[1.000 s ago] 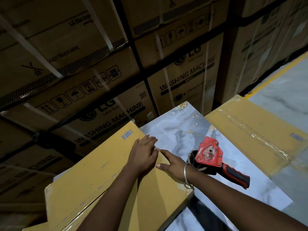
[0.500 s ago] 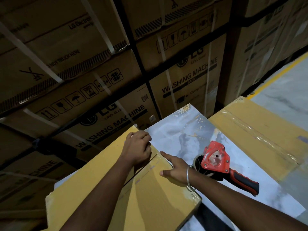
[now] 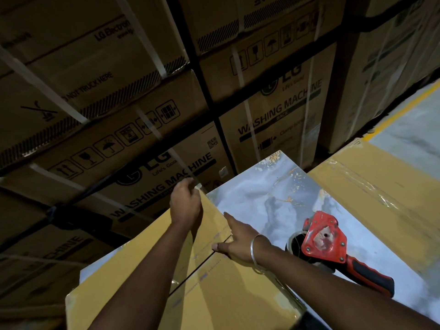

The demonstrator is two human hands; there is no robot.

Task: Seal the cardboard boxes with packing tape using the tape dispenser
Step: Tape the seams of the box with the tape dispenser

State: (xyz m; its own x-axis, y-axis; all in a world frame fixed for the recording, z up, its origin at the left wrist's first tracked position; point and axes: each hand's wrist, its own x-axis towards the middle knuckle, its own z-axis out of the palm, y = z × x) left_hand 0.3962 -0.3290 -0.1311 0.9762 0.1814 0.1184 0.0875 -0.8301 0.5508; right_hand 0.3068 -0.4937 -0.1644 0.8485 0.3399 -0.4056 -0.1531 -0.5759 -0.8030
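- The yellow cardboard box [image 3: 214, 294] sits at the bottom centre of the view, its two top flaps closed and meeting along a dark seam that runs from about 7 o'clock up toward 1 o'clock.
- The left hand [image 3: 185, 206] is at the box's far corner, at 12 o'clock from the box's middle; its fingers are curled over that edge, pinching a small pale scrap that looks like a tape end, though the detail is too small to be sure.
- The right hand [image 3: 238, 244] lies flat on the top near the far end of the seam, fingers straight and spread, the thumb pointing to 9 o'clock and the index finger to 11 o'clock; it presses down and holds nothing. A thin metal bangle [image 3: 253, 252] circles its wrist.
- The red tape dispenser [image 3: 326, 244] lies on the grey marbled surface [image 3: 262, 198] at 3 o'clock from the right hand, just beside the forearm and untouched by either hand; its red-and-black handle [image 3: 371, 277] points toward 4 o'clock.
- A second yellow box [image 3: 381, 191], with clear tape running along its top, is at 2 o'clock from the dispenser.
- Strapped washing machine cartons [image 3: 166, 163] are stacked behind, filling the view from 9 to 1 o'clock.
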